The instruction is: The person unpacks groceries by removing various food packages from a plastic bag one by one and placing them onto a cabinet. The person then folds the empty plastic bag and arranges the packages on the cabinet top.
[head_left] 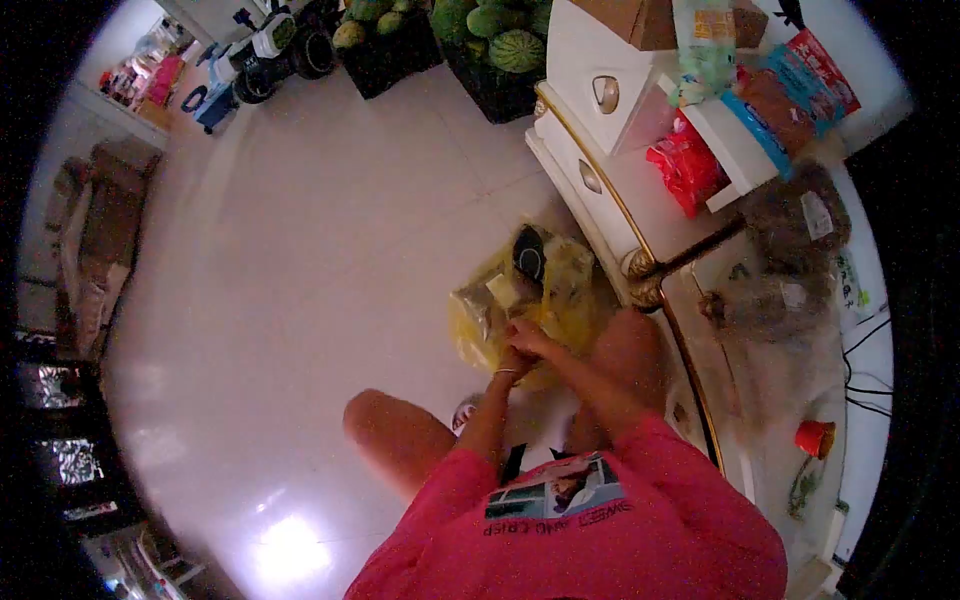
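Note:
A yellow translucent plastic bag [570, 290] rests on the tiled floor beside the white cabinet, with a black item [528, 252] and some pale things inside it. Both my hands meet at the bag's near edge, fingers closed together. My left hand [513, 362], with a thin band at the wrist, is lower and partly covered. My right hand [530, 340] lies over it from the right. What the fingers hold, if anything, is too small to make out.
The white cabinet [590, 185] with gold trim runs along the right, bearing packages, a red bag [687, 165] and large jars [770, 305]. Black crates of melons [516, 50] and a toy vehicle [270, 50] stand at the far side. Furniture [110, 230] lines the left.

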A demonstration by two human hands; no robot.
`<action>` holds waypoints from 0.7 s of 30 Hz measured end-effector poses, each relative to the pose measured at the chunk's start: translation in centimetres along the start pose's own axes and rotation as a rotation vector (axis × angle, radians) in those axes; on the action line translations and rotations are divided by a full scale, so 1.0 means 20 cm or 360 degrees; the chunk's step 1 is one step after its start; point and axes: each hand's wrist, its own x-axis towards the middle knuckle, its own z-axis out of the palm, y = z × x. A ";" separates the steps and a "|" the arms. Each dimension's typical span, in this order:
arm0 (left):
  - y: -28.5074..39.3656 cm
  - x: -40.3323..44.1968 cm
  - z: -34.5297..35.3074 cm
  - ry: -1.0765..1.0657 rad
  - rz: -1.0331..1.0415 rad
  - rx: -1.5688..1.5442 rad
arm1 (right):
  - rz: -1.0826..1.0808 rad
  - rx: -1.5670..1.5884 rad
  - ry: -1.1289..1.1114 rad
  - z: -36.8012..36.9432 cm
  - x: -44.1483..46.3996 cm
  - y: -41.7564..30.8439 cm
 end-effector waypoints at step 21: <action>-0.22 -0.02 -0.31 0.0968 -0.0378 -0.2271 | 0.0174 -0.1871 0.0139 -0.23 0.83 0.58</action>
